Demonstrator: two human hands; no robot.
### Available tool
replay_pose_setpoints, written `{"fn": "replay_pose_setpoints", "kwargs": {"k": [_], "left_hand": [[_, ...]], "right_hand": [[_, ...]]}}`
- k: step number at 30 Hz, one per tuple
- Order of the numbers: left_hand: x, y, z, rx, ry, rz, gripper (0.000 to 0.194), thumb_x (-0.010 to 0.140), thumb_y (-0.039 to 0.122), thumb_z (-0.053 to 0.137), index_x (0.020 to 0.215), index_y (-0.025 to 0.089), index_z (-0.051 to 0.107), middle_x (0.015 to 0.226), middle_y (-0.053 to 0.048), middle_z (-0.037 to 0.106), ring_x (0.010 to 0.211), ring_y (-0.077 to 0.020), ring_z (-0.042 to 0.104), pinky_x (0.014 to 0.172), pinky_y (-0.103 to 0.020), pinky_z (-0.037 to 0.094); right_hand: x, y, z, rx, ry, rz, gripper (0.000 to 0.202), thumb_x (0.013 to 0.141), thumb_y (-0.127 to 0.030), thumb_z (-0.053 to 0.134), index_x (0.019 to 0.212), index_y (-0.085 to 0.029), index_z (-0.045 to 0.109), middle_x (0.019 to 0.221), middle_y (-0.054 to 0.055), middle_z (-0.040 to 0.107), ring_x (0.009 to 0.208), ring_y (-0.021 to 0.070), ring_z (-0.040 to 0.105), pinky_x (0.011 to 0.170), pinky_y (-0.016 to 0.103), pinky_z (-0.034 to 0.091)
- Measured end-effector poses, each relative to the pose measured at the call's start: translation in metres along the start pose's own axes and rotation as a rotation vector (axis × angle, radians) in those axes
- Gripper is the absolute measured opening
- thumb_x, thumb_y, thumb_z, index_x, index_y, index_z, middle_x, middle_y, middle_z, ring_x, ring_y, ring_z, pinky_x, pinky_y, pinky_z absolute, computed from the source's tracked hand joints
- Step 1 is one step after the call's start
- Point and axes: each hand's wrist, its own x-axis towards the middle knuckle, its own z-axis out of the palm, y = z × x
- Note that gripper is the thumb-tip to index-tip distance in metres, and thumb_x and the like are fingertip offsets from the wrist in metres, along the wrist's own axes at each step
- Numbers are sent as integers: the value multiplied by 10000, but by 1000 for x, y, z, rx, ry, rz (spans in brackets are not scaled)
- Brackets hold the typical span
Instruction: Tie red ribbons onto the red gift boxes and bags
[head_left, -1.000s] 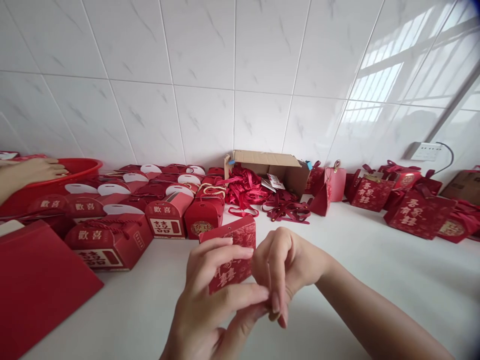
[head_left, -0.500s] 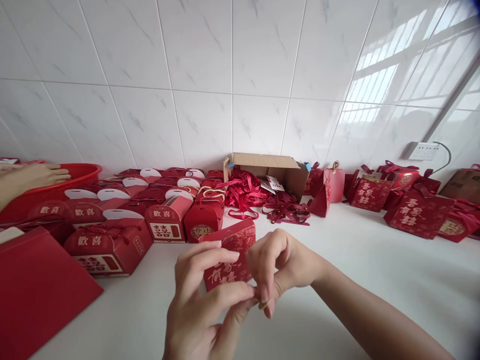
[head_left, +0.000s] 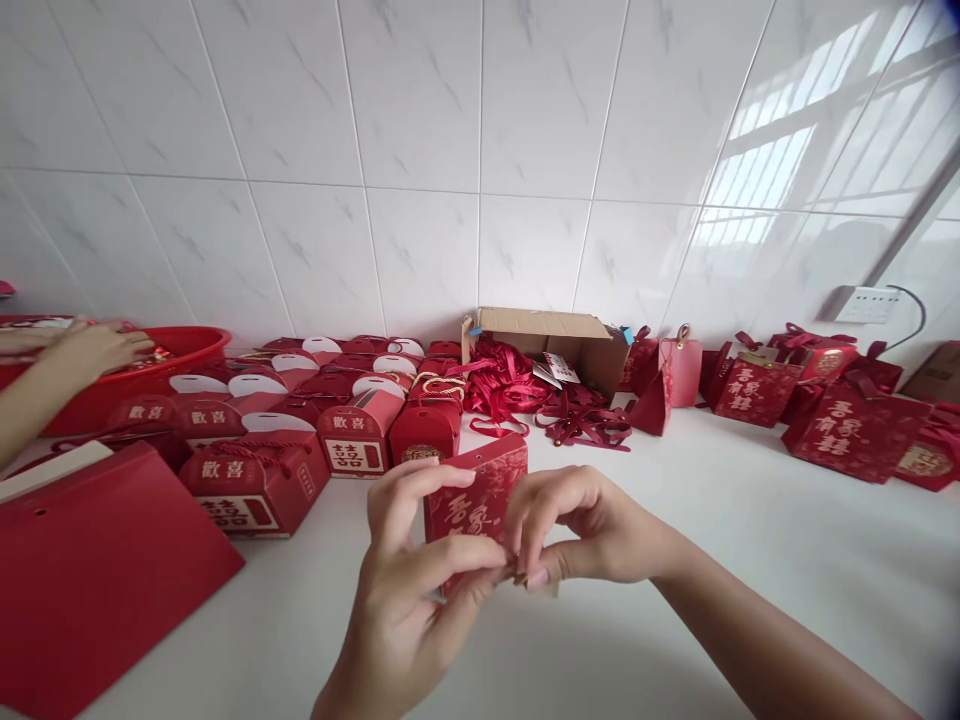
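Observation:
My left hand point(head_left: 420, 580) and my right hand point(head_left: 592, 525) meet fingertip to fingertip at front centre. Both pinch a small gold-coloured piece point(head_left: 519, 578), mostly covered by the fingers, so its kind is not clear. Just behind them stands a red gift box point(head_left: 484, 480) with pale lettering and a hole near its top edge. The left fingers partly cover the box; whether they touch it I cannot tell.
Rows of red handled boxes point(head_left: 259, 470) fill the left. Ribbons point(head_left: 502, 385) spill from a cardboard box point(head_left: 540, 322) at the wall. Finished-looking red bags point(head_left: 855, 430) stand right. A co-worker's hands point(head_left: 97, 350) reach into a red basin point(head_left: 214, 345). A large red box point(head_left: 112, 570) lies front left.
The view has swung slightly left. My pinched fingertips have risen a little, and the gold-coloured piece is more hidden. The co-worker's hands are further into the basin.

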Motion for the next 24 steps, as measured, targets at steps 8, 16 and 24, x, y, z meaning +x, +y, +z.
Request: {"fn": "replay_pose_setpoints", "kwargs": {"k": [8,16,24], "left_hand": [[-6,-25,-7,-573,280,-369,405,819,474,635,1206,362,600,1297,-17,546,1290,-229,434,1040,-332,364],[-3,-40,13,-526,312,-689,776,674,388,793,1356,278,440,1357,-108,532,1294,-304,462,1091,-488,327],[1,-25,38,-447,181,-820,713,724,393,752,1326,269,392,912,-22,640,831,-190,663,766,-322,533]], "right_hand": [[-37,20,-11,199,439,-116,150,727,-306,788,711,-263,645,680,-24,589,571,102,533,521,235,435],[-56,28,-37,23,842,7,160,679,-310,820,715,-263,671,748,-10,637,713,136,573,668,289,480],[-46,36,-5,-84,602,93,105,705,-302,799,705,-243,711,742,11,640,715,152,581,732,338,497]]}}
